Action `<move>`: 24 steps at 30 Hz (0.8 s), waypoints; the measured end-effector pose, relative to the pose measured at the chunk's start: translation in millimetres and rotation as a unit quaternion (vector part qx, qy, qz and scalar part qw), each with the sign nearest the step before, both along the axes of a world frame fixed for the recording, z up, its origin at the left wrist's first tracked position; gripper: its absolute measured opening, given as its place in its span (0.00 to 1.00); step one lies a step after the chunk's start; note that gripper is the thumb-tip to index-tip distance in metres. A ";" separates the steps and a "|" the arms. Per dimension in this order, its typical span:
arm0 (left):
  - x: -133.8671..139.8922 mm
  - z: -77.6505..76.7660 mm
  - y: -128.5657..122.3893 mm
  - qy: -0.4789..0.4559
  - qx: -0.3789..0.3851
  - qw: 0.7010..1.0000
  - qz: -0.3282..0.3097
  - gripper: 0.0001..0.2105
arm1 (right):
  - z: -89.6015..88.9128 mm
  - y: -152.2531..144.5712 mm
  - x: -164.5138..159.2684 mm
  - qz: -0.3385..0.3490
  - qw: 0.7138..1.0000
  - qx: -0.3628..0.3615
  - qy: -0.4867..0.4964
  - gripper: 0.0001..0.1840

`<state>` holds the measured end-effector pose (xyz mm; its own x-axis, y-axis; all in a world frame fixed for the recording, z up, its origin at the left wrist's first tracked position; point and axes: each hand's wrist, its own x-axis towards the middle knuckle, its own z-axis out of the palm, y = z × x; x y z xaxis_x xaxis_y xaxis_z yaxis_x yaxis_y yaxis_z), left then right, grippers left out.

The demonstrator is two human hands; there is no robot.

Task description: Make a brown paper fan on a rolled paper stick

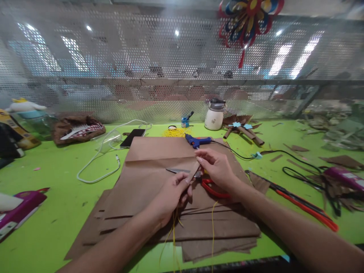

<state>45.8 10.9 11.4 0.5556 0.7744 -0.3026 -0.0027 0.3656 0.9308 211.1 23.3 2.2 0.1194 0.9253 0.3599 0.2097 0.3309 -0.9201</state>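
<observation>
Between my two hands is a narrow strip of brown paper (193,171). My left hand (173,191) is closed around its lower end, while my right hand (216,167) pinches the upper end. Thin yellow strings (174,235) hang below my left hand; whether it grips them is hidden. Scissors with red handles (214,190) lie partly under my right hand, their blades pointing left. Beneath everything is a stack of brown paper sheets (142,189). A blue glue gun (197,141) rests at the stack's far edge, just beyond my right hand.
A phone (132,137) and white cable (82,172) lie left of the stack. Behind it are yellow shreds (174,132), a blue jar (185,121) and a white bottle (214,115). A red-and-black long-handled tool (304,206), black cord (295,162) and paper scraps (341,161) lie right.
</observation>
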 end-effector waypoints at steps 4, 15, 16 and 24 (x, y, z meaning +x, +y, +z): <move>-0.1 2.5 0.3 -0.008 -0.016 1.000 -0.005 0.10 | 0.1 0.9 1.4 0.004 1.000 -0.006 0.007 0.11; -1.0 -1.0 2.6 -0.049 -0.026 0.998 0.011 0.09 | -1.7 -10.0 -11.1 0.032 0.997 0.025 -0.071 0.32; -0.9 -1.0 2.6 -0.050 -0.026 0.998 0.011 0.09 | -1.7 -10.5 -11.8 0.030 0.997 0.024 -0.063 0.32; 0.5 -2.6 2.3 -0.061 -0.037 0.997 -0.013 0.09 | -5.6 -2.2 -5.4 0.007 1.000 -0.010 0.007 0.22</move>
<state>46.3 13.3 8.9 0.6115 0.7372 -0.2873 -0.1041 0.4350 0.8944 205.7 21.1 -3.4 0.1107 0.9337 0.3405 0.1911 0.3162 -0.9293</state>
